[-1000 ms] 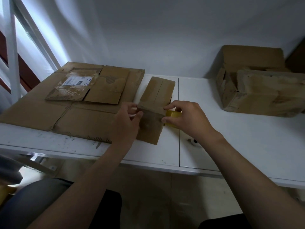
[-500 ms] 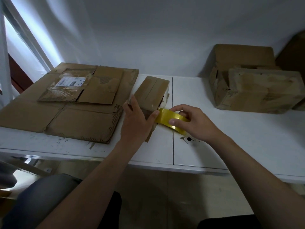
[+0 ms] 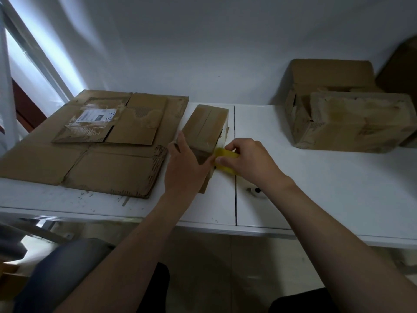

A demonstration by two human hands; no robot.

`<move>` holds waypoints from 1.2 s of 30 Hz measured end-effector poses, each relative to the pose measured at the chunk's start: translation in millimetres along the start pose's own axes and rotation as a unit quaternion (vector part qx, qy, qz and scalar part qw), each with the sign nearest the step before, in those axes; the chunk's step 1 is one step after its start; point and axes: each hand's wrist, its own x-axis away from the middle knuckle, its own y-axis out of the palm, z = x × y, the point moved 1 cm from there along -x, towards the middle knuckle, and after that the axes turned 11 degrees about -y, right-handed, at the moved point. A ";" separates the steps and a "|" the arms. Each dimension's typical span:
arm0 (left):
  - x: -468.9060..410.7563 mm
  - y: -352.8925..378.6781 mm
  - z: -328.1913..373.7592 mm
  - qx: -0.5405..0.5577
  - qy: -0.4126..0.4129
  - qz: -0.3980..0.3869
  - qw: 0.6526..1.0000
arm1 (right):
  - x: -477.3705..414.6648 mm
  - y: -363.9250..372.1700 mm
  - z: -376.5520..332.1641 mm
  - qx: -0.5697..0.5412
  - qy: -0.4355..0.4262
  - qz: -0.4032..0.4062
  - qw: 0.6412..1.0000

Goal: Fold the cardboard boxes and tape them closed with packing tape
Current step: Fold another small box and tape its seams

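A small folded cardboard box [image 3: 206,125] stands on the white table [image 3: 316,188] near its middle seam. My left hand [image 3: 187,163] grips the box's near end, fingers wrapped on its left side and thumb across the front. My right hand [image 3: 246,159] is just right of that end, pinching a yellow roll of packing tape [image 3: 224,154] against the box's near right corner. Most of the roll is hidden under my fingers.
A large flattened cardboard sheet [image 3: 94,159] lies at the left with a smaller flattened box [image 3: 112,119] bearing a label on top. Worn assembled boxes [image 3: 347,118] stand at the back right. A small dark and white object [image 3: 256,191] lies near my right wrist.
My left hand shifted from the front face to clamp the box's near end. The right hand drew the tape roll out to the right, then brought it back against the box corner.
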 end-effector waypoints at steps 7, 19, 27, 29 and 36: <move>-12.3 -12.3 1.6 0.054 0.002 0.008 0.998 | 3.6 -8.4 6.8 -0.042 -0.005 -0.025 0.999; -13.0 -93.2 47.4 0.062 0.222 -0.055 0.971 | 11.6 -78.1 -58.0 0.046 -0.195 0.018 0.979; 1.5 -112.5 43.3 0.025 0.341 -0.089 0.935 | 13.1 -79.7 -75.6 0.113 -0.267 -0.104 0.951; -2.7 -113.9 36.7 0.076 0.314 -0.134 0.937 | 12.4 -79.4 -77.1 0.107 -0.270 -0.081 0.953; 0.7 -117.6 19.4 0.180 0.105 -0.143 0.968 | 16.3 -71.3 -65.5 0.134 -0.232 0.115 0.957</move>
